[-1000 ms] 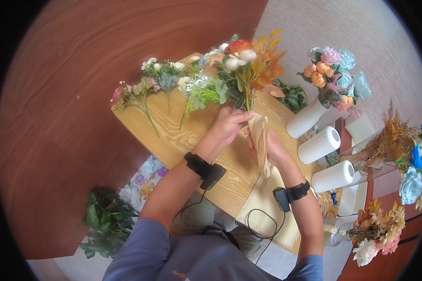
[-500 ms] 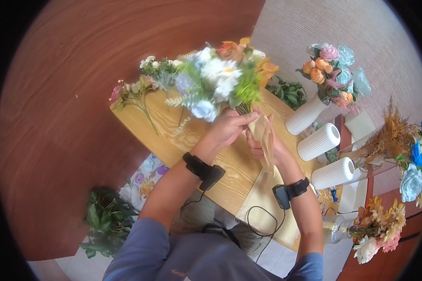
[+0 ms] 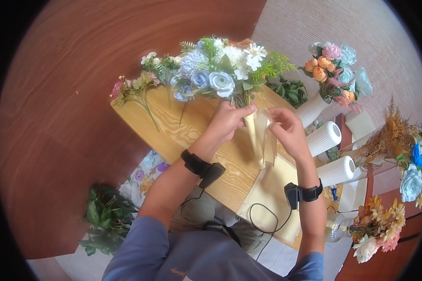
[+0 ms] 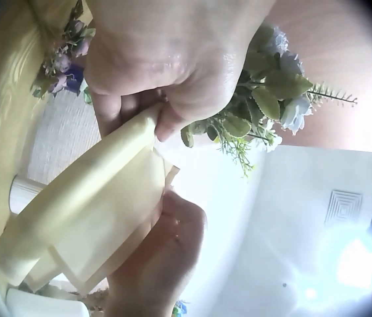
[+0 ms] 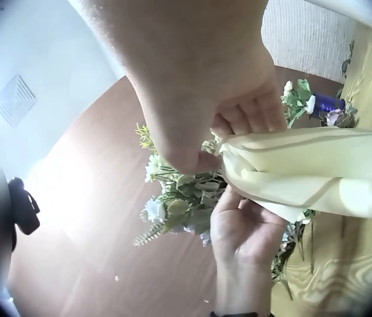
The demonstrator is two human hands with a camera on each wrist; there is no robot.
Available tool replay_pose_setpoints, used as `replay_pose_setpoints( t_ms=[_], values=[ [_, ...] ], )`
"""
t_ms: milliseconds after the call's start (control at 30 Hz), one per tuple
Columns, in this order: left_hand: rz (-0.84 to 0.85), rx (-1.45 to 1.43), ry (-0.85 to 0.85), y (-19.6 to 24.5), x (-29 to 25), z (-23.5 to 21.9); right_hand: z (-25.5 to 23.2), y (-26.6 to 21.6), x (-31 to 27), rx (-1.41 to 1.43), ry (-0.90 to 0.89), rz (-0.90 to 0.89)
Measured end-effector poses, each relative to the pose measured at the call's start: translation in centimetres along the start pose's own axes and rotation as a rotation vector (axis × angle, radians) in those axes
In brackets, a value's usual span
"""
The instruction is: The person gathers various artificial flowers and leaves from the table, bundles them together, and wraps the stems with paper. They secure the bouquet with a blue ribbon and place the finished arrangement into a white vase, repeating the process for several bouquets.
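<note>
A bouquet [image 3: 222, 75] of blue, white and orange artificial flowers stands up over the table, its stems wrapped in cream wrapping paper [image 3: 254, 140]. My left hand [image 3: 226, 122] grips the wrapped stems just below the blooms, thumb laid across the paper. On the other side my right hand [image 3: 290, 132] pinches the upper edge of the paper between thumb and fingers. In the right wrist view the paper [image 5: 324, 175] forms a loose tube with overlapping folds, and the left hand [image 5: 248, 228] supports it from the opposite side. The stem ends are hidden inside.
Loose flower stems [image 3: 143, 96] lie at the table's left edge. On the right stand two ribbed white vases [image 3: 333, 171] and a white vase [image 3: 312, 110] of pastel roses. Flat cream paper [image 3: 274, 196] covers the near corner. Green foliage [image 3: 105, 218] stands at lower left.
The bouquet has turned, bringing blue and white blooms to the front and orange ones behind. My right hand has moved from below the paper up to its right edge; the left stays at the stems.
</note>
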State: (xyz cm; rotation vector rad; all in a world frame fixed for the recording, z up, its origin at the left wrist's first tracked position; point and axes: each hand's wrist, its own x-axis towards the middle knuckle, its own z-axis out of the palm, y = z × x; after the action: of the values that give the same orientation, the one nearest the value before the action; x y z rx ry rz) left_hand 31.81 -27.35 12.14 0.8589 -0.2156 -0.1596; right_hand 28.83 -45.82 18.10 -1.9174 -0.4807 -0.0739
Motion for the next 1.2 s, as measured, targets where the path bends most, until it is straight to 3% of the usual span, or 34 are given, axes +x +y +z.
replay_pose_setpoints(
  t_ms=[233, 333, 400, 433, 500, 633, 833, 900, 967, 1033, 1067, 1133, 1200],
  values=[
    [-0.037, 0.02, -0.03, 0.0, -0.2, 0.3, -1.0, 0.7, 0.4, 0.019, -0.051, 0.033],
    [-0.07, 0.045, -0.047, -0.6, -0.1, 0.6, -0.9, 0.9, 0.6, -0.212, 0.006, 0.015],
    [-0.074, 0.069, -0.029, -0.8, -0.1, 0.7, -0.8, 1.7, 0.8, -0.246, 0.003, -0.192],
    [-0.074, 0.069, -0.028, -0.8, -0.1, 0.9, -0.8, 1.8, 0.8, -0.245, 0.003, -0.193],
    [-0.048, -0.011, 0.018, -0.8, -0.1, 1.2, -0.5, 1.9, 0.8, -0.216, 0.132, -0.151],
    [0.014, -0.007, 0.073, -1.2, 0.7, 1.5, 0.3, 1.8, 0.9, -0.219, 0.21, -0.195],
    [0.013, -0.011, 0.14, -1.4, 1.1, 0.0, 0.4, 0.9, 0.8, 0.144, 0.144, 0.05],
    [0.009, -0.069, 0.13, -1.4, 1.1, -0.2, 0.8, 1.5, 0.2, -0.236, 0.113, -0.115],
    [0.022, -0.033, 0.17, -1.9, 1.2, -0.1, 1.2, 1.2, -0.1, -0.287, 0.125, -0.087],
    [0.037, 0.003, 0.213, -2.0, 1.1, 0.1, 1.1, 1.5, 0.0, -0.526, 0.078, -0.121],
    [0.024, -0.034, 0.227, -2.1, 1.1, 0.1, 1.3, 1.6, 0.0, -0.525, 0.08, -0.118],
    [0.01, -0.074, 0.238, -2.1, 1.1, 0.4, 2.0, 1.6, 0.0, -0.466, 0.144, -0.347],
    [0.04, -0.093, 0.278, -1.9, 1.0, 0.7, 2.7, 1.2, -0.2, -0.481, 0.154, -0.354]
  ],
)
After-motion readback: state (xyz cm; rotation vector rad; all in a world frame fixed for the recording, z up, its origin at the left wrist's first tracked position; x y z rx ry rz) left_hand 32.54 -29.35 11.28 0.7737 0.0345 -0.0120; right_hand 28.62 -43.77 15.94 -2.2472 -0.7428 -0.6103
